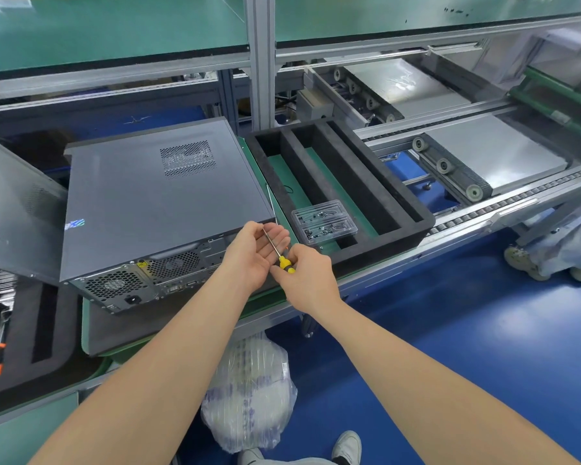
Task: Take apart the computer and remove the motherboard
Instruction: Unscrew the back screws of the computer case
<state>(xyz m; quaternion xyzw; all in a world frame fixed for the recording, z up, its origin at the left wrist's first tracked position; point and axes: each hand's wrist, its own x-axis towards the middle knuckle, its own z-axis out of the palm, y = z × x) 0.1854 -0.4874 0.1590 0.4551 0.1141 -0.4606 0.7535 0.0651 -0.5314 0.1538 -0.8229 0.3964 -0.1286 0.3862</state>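
Right hand [307, 276]: fingers clamped round the yellow handle of the screwdriver [286, 264].
Left hand [255, 251]: palm up, cupped beneath the metal shaft, fingers loosely curled, thumb beside the tip; whether it pinches the shaft cannot be told.
Screwdriver axis: handle near-right, tip far-left, aimed toward the near right corner of the case.
Computer [155, 196]: lying flat on the bench, left of and just beyond both hands; its grey cover is in place and its vented rear panel [148, 280] faces near.
Governing relation: the rear panel lies left of the hands, so the left hand is the nearer one. The tool hand would probably have to swing left and turn the shaft toward that face to reach any cover screws.
Task stage: judged early, since the case looks closed and no motherboard shows.
Clear plastic box [324, 221]: just right of the hands, holding small dark screws, resting in the black foam tray [399, 196].
Loose grey panel [10, 203]: far left, tilted.
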